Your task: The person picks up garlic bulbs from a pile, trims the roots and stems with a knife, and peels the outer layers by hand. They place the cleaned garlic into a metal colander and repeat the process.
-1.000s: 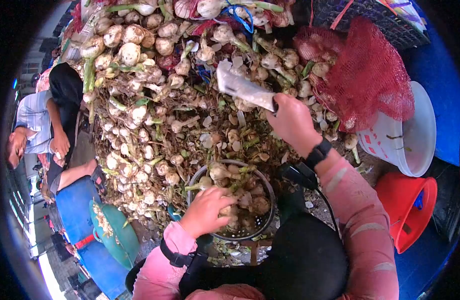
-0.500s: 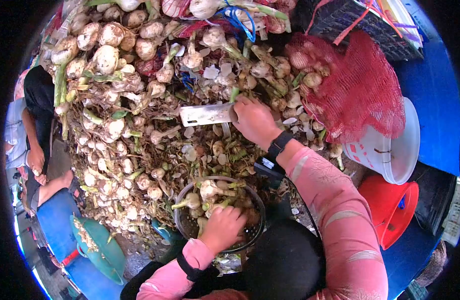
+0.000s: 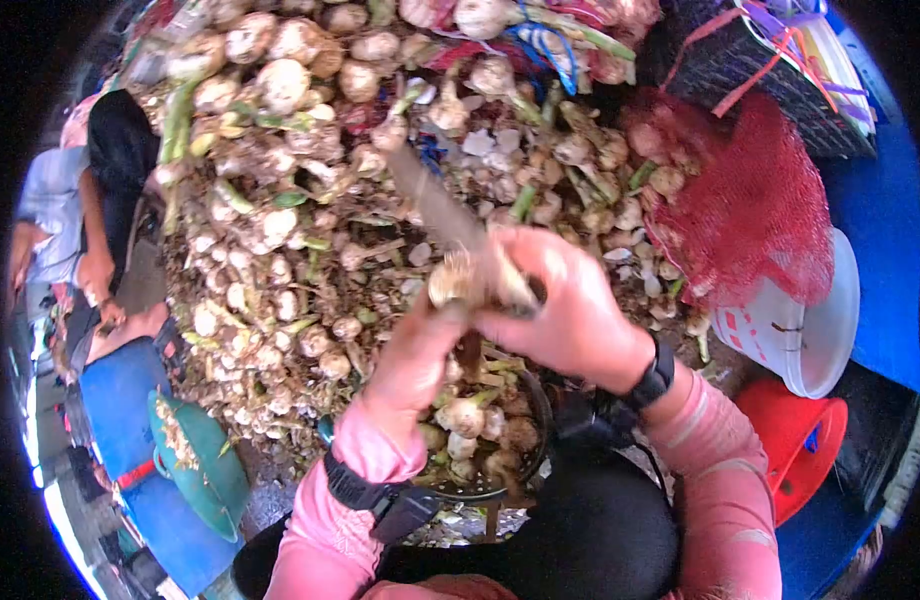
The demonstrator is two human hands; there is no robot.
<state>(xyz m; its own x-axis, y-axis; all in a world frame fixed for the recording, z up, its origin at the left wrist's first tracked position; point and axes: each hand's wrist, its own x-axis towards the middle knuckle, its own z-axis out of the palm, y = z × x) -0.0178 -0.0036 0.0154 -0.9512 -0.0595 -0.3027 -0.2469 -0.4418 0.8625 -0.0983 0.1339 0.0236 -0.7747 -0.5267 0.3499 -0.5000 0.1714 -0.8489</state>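
Observation:
My left hand [image 3: 412,365] grips a garlic bulb [image 3: 452,281] from below, in front of my body. Wrapped round a knife is my right hand [image 3: 570,312]; the wide blade [image 3: 432,200] is smeared by motion and points up and left over the heap. Both hands meet at the bulb, where the exact contact of knife and garlic is blurred. Under them, partly covered by my left wrist, is a dark round basket [image 3: 547,425] with several garlic bulbs [image 3: 465,416] in it. Beyond lies a large garlic heap [image 3: 280,230] with stems, roots and peelings.
At the right are a red mesh bag [image 3: 755,210], a white bucket [image 3: 845,310], a red bucket [image 3: 805,445] and a black crate [image 3: 720,75]. A green basin [image 3: 215,470] stands lower left. Another person's hand [image 3: 108,318] shows at the far left.
My left hand has risen from the basket with a garlic bulb. My right hand has brought the knife down to it, and the blade has turned from sideways to up-left.

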